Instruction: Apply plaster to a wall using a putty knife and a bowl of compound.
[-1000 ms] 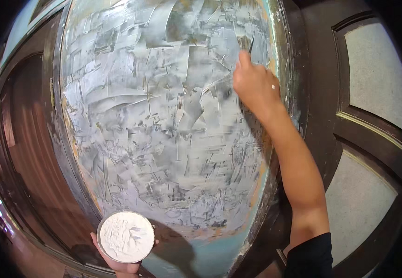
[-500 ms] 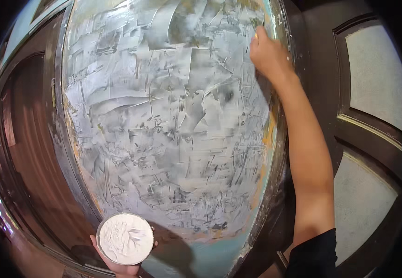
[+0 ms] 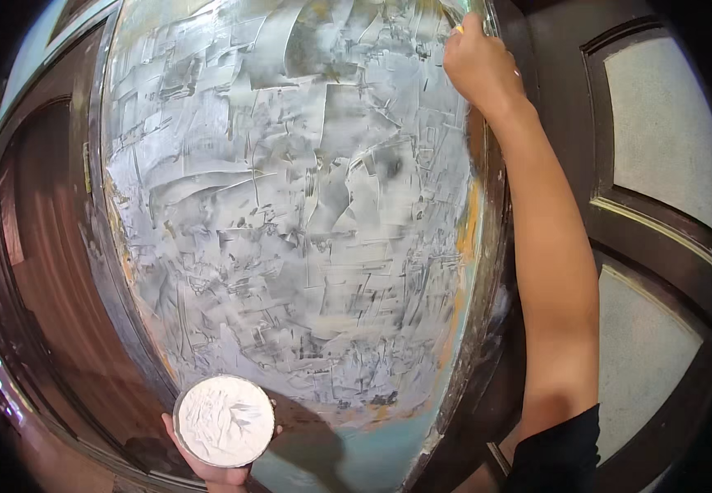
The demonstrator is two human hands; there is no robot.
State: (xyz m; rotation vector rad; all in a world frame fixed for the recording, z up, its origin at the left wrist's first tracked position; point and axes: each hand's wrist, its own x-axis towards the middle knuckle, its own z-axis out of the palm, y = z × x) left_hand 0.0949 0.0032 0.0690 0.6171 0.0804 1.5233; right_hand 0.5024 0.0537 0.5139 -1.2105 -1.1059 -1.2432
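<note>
My left hand (image 3: pixel 208 472) is wrapped round a round tub of white putty (image 3: pixel 225 421) at the lower left, its surface swirled and ridged. At the upper right, my right hand (image 3: pixel 485 67) is closed on a putty knife (image 3: pixel 459 29). Only a bit of yellow handle shows, and its blade is mostly hidden at the wall. The hand is against the right border of a tall wall panel (image 3: pixel 348 197), which is coated in grey-white, streaky putty with overlapping blade marks.
Orange-brown and pale green patches (image 3: pixel 468 226) show along the panel's right border, beside a worn dark wood frame (image 3: pixel 491 197). A bare green strip (image 3: pixel 381 452) lies at the bottom. Dark doors stand on the left (image 3: pixel 52 214) and on the right (image 3: pixel 660 222), the latter with pale insets.
My right hand has moved upward along the panel's right border with the putty knife. My left hand and the tub stay almost in place.
</note>
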